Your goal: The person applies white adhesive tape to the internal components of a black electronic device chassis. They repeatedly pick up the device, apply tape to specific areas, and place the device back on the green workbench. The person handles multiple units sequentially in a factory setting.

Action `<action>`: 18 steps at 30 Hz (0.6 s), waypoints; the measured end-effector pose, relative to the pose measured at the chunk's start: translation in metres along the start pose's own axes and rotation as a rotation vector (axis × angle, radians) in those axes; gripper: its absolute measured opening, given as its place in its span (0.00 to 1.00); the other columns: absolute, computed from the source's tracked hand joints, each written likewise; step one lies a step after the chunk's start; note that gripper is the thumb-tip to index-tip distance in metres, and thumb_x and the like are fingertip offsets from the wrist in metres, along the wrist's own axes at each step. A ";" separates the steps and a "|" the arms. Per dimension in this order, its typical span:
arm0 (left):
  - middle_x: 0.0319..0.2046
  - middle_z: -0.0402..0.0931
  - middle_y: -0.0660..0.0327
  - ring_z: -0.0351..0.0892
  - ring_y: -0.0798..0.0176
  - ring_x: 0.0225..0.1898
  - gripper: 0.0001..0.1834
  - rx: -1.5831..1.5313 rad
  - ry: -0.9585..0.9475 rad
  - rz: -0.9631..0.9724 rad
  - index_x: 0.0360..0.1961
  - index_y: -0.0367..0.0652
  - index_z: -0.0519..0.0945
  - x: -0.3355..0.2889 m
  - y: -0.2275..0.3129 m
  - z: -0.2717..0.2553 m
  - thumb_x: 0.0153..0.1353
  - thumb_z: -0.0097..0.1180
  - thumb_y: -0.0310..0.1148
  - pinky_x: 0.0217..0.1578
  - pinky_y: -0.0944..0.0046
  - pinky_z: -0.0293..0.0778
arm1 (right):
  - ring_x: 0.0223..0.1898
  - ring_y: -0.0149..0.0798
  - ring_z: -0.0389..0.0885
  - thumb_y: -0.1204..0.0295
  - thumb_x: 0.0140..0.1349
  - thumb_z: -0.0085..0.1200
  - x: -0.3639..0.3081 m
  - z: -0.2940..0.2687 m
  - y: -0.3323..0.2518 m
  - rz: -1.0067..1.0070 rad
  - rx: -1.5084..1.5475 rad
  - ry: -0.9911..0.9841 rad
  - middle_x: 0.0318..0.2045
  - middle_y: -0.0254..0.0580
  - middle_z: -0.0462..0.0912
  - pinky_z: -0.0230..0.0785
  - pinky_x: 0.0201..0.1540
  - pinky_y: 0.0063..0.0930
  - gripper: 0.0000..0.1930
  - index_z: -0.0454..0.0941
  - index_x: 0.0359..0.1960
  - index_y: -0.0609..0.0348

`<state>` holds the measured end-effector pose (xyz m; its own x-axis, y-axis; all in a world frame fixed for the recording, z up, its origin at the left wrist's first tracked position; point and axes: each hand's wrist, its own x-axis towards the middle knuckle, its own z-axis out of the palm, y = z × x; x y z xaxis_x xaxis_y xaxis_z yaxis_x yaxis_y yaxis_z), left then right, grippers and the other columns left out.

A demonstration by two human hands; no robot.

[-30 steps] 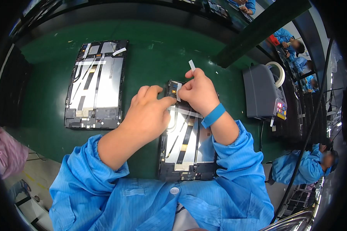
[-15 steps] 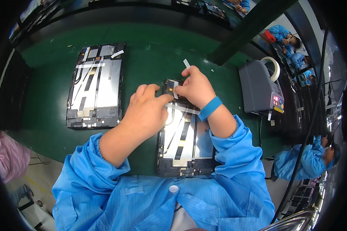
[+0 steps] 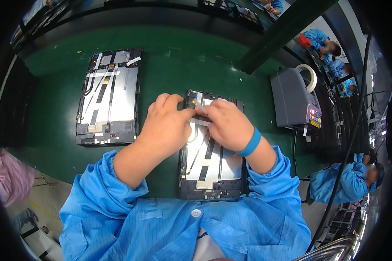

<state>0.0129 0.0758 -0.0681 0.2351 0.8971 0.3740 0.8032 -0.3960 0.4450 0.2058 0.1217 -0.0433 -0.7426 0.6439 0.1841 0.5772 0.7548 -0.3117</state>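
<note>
Steady the tablet [image 3: 213,167] with the left hand [image 3: 166,125], resting unclenched; apparently pinching tape [image 3: 200,106] in the right hand [image 3: 230,126], smooth down without creasing.

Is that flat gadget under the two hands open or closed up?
Open. The flat gadget shows its insides: thin black strips across a silvery panel, with dark parts at its lower end.

Pale floor [image 3: 54,191] shows beyond a green worktop [image 3: 161,74] bearing a dark, slanting post [image 3: 287,37]
</note>
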 end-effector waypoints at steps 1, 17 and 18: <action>0.48 0.72 0.51 0.66 0.48 0.54 0.17 0.013 -0.001 0.018 0.41 0.45 0.82 0.001 0.001 -0.002 0.47 0.56 0.26 0.53 0.52 0.64 | 0.41 0.44 0.74 0.74 0.49 0.53 -0.005 -0.005 -0.008 -0.054 -0.048 -0.007 0.33 0.43 0.77 0.66 0.46 0.36 0.23 0.72 0.51 0.62; 0.22 0.76 0.64 0.74 0.60 0.25 0.04 -0.217 0.123 0.414 0.24 0.44 0.80 -0.007 0.047 -0.008 0.47 0.64 0.28 0.31 0.60 0.65 | 0.27 0.40 0.75 0.65 0.52 0.59 -0.061 -0.024 -0.017 0.002 0.115 0.196 0.22 0.34 0.77 0.64 0.40 0.36 0.10 0.80 0.34 0.54; 0.22 0.76 0.64 0.74 0.60 0.25 0.04 -0.226 0.115 0.403 0.24 0.44 0.80 -0.007 0.051 -0.006 0.47 0.64 0.28 0.31 0.60 0.65 | 0.28 0.41 0.76 0.65 0.51 0.60 -0.063 -0.025 -0.015 0.024 0.185 0.258 0.23 0.34 0.78 0.64 0.40 0.35 0.11 0.80 0.34 0.54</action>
<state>0.0486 0.0486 -0.0430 0.4309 0.6410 0.6351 0.5180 -0.7520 0.4076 0.2531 0.0732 -0.0268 -0.6048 0.6899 0.3979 0.5043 0.7184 -0.4791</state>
